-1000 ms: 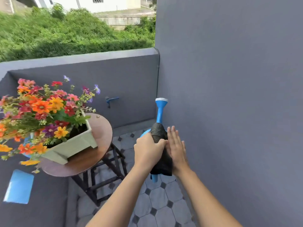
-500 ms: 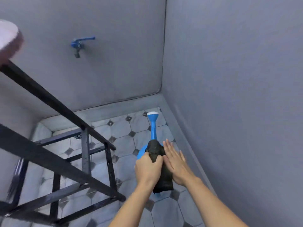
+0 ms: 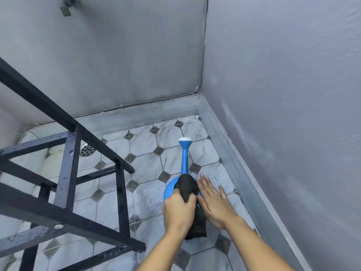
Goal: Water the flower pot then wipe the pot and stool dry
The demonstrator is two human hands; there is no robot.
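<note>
Grey walls met over wet tiles [image 3: 148,200]. Left hand [image 3: 178,210] gripped the black cloth [image 3: 186,187] draped on the can [image 3: 184,163]; right hand [image 3: 214,200] lay open, flat beside it. Best to set the can down gently, spout ahead, then lift the cloth free. Stool [image 3: 66,169] stood left; pot unseen.

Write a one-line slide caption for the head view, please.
Left hand grips black cloth over blue watering can; right hand open beside it.
</note>
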